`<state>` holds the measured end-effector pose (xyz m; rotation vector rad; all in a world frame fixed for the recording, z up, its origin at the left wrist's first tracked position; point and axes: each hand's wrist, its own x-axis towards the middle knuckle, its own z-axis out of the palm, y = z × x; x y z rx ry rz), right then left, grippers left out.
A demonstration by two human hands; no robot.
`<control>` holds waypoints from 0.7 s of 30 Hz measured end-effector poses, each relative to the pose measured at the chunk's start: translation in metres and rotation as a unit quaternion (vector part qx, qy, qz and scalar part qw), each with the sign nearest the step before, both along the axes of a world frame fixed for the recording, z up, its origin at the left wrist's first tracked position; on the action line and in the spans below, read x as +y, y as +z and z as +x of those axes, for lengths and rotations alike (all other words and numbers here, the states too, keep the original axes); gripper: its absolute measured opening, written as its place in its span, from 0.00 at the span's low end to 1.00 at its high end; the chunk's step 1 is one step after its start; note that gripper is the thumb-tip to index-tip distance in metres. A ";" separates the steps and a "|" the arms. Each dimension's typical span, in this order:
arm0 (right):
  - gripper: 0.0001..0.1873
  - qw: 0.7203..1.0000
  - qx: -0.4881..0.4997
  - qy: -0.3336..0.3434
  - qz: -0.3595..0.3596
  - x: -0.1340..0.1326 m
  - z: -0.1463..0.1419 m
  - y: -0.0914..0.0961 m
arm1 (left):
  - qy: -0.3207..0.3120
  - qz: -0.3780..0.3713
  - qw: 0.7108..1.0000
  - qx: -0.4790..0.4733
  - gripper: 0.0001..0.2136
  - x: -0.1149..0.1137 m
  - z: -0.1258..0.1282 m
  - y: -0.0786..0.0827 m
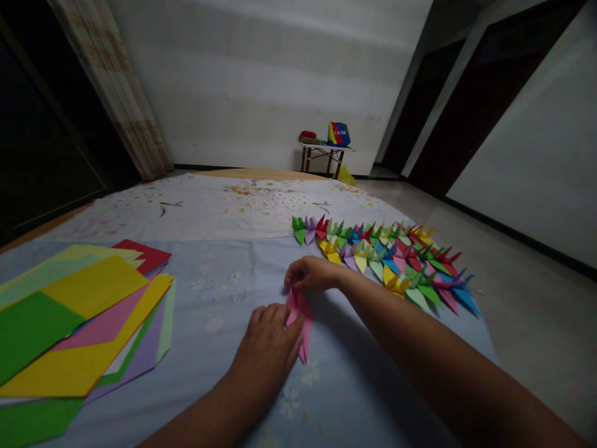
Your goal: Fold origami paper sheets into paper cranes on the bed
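Two cloths cover most of the ground: a pale blue floral sheet (pixel 224 267) under the hands and a white flowered sheet (pixel 209 205) beyond it, edges meeting. Bare white wall (pixel 261 81) at the far end. Patterned curtain (pixel 116 93) hangs far left beside a dark opening. Dark doorways (pixel 485 93) on the right, pale frames between them. Grey floor (pixel 513 274) runs along the right of the sheets. Light is dim.

Stack of coloured paper sheets (pixel 79 317) lies fanned on the blue sheet, far left: yellow, green, pink, lilac, red. Rows of folded paper figures (pixel 396 261), many colours, lie close-packed on the right edge of the blue sheet, just beyond the right forearm.

Small table (pixel 324 152) stands against the far wall. On it sit a multicoloured box (pixel 339 134) and a red object (pixel 308 134); something yellow (pixel 346 176) rests by its leg. Print on the box is too small to read. No other writing legible.

Pink folded paper (pixel 305 330) lies mid-sheet, between the two hands, long and narrow, pointing away from the camera. Left hand (pixel 268 348) lies palm down, fingers together, fingertips pressing the paper's left edge. Right hand (pixel 312 274) is curled narrow, fingertips pinched on the paper's far tip.
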<state>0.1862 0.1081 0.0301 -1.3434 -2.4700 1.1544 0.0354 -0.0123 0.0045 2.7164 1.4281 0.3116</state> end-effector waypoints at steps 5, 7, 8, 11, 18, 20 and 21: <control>0.13 1.000 0.004 -0.024 -0.016 0.000 0.001 -0.003 | 0.003 -0.005 1.000 0.002 0.13 0.001 0.000 -0.001; 0.13 0.999 0.009 -0.045 -0.021 -0.001 0.000 -0.007 | 0.002 -0.008 1.000 0.000 0.13 0.000 0.000 -0.001; 0.12 0.998 0.015 -0.056 -0.024 -0.001 -0.001 -0.009 | 0.002 -0.009 1.000 -0.001 0.13 0.000 0.000 0.000; 0.12 0.994 0.049 -0.094 -0.035 -0.004 -0.003 -0.015 | 0.000 -0.012 1.000 -0.003 0.12 0.000 0.000 0.001; 0.13 0.985 0.086 -0.146 -0.030 -0.010 -0.007 -0.023 | -0.001 -0.006 1.000 -0.020 0.12 0.001 -0.001 -0.003; 0.13 0.983 0.093 -0.158 -0.019 -0.010 -0.007 -0.027 | 0.000 -0.003 1.000 -0.023 0.11 0.001 -0.001 -0.003; 0.13 0.982 0.096 -0.165 -0.011 -0.010 -0.007 -0.029 | 0.000 -0.001 1.000 -0.024 0.12 0.000 -0.001 -0.003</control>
